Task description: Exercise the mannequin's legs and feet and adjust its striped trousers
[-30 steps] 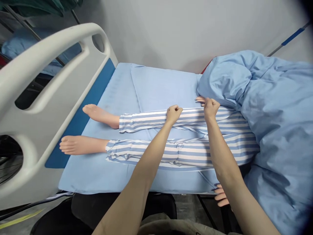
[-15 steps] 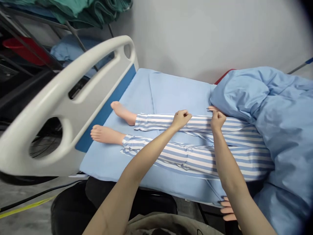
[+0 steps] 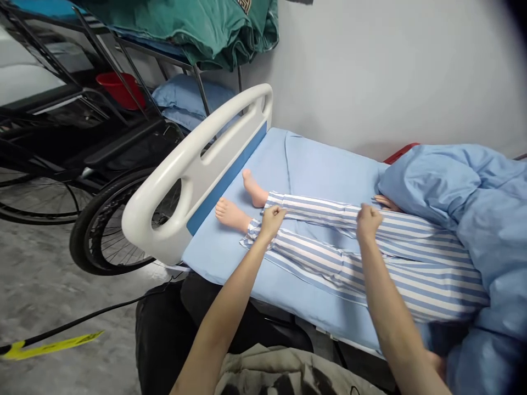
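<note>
On my feed I see two bare forearms (image 3: 230,312) and a rumpled beige garment (image 3: 257,363) with dark patches (image 3: 284,384).

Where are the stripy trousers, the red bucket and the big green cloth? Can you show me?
Stripy trousers (image 3: 351,269): head view, on the leg nearer the person.
Red bucket (image 3: 123,91): head view, on its side wall.
Green cloth (image 3: 209,33): head view, on its folds.

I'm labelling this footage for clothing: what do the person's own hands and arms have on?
The left hand and right hand are bare, without gloves. No watch or bracelet shows at either wrist, and no sleeve covers either forearm.
</note>
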### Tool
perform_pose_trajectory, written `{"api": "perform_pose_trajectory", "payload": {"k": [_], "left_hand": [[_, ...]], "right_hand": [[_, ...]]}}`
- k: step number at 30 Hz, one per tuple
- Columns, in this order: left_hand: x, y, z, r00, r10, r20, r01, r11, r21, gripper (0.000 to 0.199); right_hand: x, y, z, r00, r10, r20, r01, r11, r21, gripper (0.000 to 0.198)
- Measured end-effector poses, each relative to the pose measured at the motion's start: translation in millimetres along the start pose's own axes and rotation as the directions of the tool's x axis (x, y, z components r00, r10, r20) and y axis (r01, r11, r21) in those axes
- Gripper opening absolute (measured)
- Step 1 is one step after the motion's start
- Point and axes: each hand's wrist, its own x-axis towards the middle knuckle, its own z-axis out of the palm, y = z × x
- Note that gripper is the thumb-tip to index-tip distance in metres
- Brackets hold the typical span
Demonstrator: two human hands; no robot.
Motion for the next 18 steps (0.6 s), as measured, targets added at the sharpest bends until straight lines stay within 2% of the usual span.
{"api": "perform_pose_trajectory", "payload": {"k": [2,5,7,10,13,15,18], "left_hand": [[-2.5,-11.8,-15.2,0.999,0.028,-0.031,-0.025,0.996,0.084,0.029],[-6.5,-21.8,-26.2,0.997,0.072,-0.015,-0.064,0.95,0.306,0.026],[-8.3,-21.3,-28.4,0.997,0.081,0.001,-0.076,0.933,0.352,0.026],[-8.5,-15.0,-33.8,0.995,0.068,-0.079,-0.052,0.979,0.195,0.028],[-6.5,-8.7,-42.3,0.977,-0.031,-0.212,0.015,0.997,-0.073,0.031],[-6.3,-6.5,-44.4,0.979,-0.053,-0.195,0.017,0.984,-0.179,0.032],[-10.6,-8.1,-38.7,0.997,-0.005,-0.082,-0.012,0.977,-0.211,0.036]], "right_hand": [[-46.4,-25.3,30.6,0.999,0.043,0.014,-0.045,0.993,0.108,0.05],[-103.9,-66.4,83.5,0.983,-0.027,0.181,-0.012,0.977,0.214,0.049],[-131.0,-85.4,117.6,0.961,-0.058,0.269,-0.02,0.961,0.277,0.048],[-160.8,-89.0,156.1,0.936,0.023,0.351,-0.132,0.948,0.291,0.049],[-180.1,-74.4,174.3,0.921,0.119,0.37,-0.218,0.947,0.238,0.051],[-184.6,-68.0,176.7,0.92,0.151,0.361,-0.247,0.94,0.237,0.051],[-177.5,-72.2,166.5,0.925,0.179,0.336,-0.278,0.921,0.272,0.051]]}}
